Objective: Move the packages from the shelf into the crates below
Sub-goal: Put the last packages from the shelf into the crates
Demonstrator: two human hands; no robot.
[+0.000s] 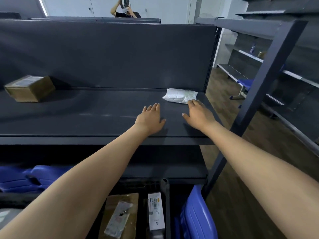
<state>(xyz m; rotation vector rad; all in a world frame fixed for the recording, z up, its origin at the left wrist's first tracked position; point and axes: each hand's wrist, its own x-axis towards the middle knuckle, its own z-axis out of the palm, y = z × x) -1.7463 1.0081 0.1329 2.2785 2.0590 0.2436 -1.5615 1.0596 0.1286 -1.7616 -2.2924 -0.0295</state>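
White package (179, 95) lies on the shelf (86, 114), right hand (198, 114) touching its edge.

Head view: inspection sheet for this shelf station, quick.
Surface: dark shelf, matte, lightly scuffed.
Job's things: white package at back right; brown box far left; labelled packages already below, beside a blue crate.
Clutter: nothing seen.
Grippers: left hand open, flat over the shelf; right hand open, fingertips at the white package's near edge.
Cables: nothing seen.
Surroundings: second shelving unit on the right; wooden floor; person behind the shelf.
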